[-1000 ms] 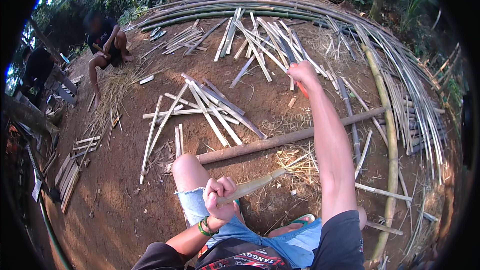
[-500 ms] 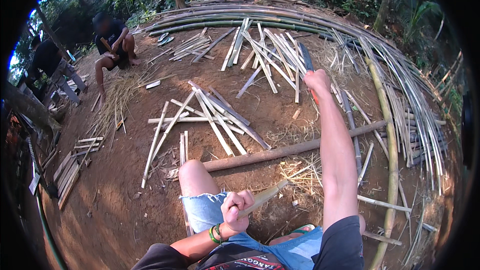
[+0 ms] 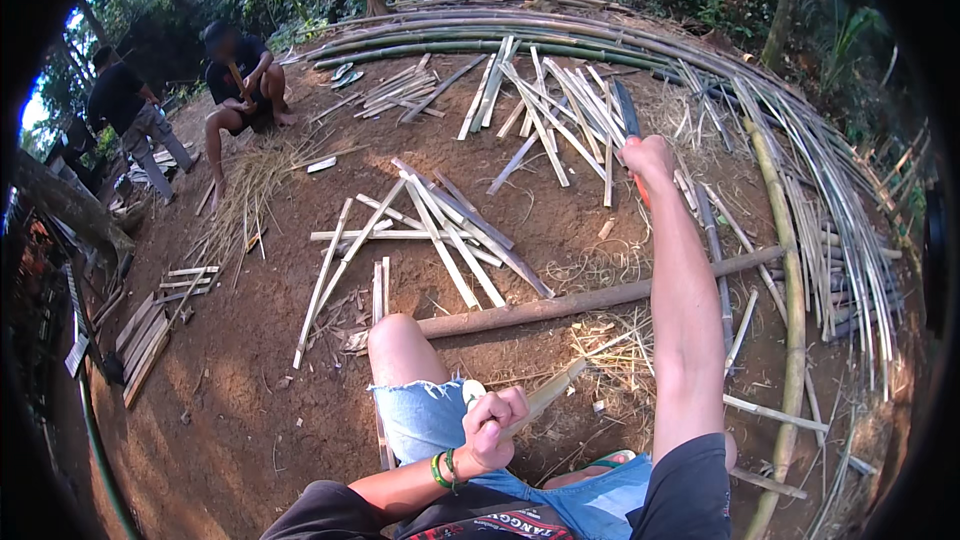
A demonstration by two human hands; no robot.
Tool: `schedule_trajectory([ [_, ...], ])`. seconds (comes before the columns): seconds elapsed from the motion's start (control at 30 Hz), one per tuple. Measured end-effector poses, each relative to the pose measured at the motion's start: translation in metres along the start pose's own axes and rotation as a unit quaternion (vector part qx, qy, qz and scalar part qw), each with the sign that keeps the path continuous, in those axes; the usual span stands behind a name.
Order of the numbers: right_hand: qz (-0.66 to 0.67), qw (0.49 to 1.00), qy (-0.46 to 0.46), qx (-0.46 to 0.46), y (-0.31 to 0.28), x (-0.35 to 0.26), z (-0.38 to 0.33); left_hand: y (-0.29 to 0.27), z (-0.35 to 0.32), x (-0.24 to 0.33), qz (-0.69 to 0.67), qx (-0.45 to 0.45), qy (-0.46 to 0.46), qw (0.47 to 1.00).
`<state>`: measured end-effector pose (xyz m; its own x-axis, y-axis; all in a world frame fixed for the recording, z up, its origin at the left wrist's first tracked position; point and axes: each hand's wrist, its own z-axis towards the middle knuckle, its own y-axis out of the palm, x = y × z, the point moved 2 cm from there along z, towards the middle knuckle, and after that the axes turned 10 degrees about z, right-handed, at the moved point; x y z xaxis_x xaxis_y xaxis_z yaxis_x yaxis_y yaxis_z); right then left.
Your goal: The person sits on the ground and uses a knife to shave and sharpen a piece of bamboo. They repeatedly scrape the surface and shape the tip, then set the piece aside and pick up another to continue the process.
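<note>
In my left hand (image 3: 492,428), with its fingers wrapped round, is a pale bamboo strip (image 3: 548,396). The strip slants up to the right over my knee, and its cut end shows behind my fist. My right arm stretches far forward. At its end my right hand (image 3: 648,160) is closed on the orange-red handle of a machete, whose dark blade (image 3: 627,108) points away and slightly left. A brown pole (image 3: 560,307) lies across the ground in front of my knee, with thin shavings (image 3: 615,352) beside it.
Split bamboo strips lie in a near pile (image 3: 425,225) and a far pile (image 3: 560,100). Long bamboo poles (image 3: 480,46) span the back; a thick pole (image 3: 785,290) and many slats line the right. Two people, one crouching (image 3: 240,85) and one bending (image 3: 130,105), are at the far left.
The whole scene has shifted slightly right in the view. The strip's rear end now shows behind my left fist. Both hands keep their grips, and the machete stays stretched forward.
</note>
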<state>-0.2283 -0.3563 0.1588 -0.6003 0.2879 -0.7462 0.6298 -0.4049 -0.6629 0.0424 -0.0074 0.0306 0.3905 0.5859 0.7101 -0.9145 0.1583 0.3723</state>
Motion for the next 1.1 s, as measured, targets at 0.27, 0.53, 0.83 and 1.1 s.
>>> schedule_trajectory([
  [0.27,0.012,1.0,0.011,-0.016,-0.007,0.001,-0.008,0.004,0.004,0.003,0.057,-0.016,0.045,0.997],
  [0.53,0.035,0.999,0.006,-0.014,-0.019,0.018,-0.01,-0.004,0.018,0.013,0.139,-0.054,0.03,0.988],
  [0.83,0.055,0.998,0.012,0.002,-0.027,0.023,-0.005,0.0,0.025,0.014,0.222,-0.074,-0.005,0.972],
  [1.1,0.321,0.94,0.04,-0.107,-0.017,0.053,-0.031,-0.004,0.023,0.01,0.211,0.031,-0.061,0.975],
])
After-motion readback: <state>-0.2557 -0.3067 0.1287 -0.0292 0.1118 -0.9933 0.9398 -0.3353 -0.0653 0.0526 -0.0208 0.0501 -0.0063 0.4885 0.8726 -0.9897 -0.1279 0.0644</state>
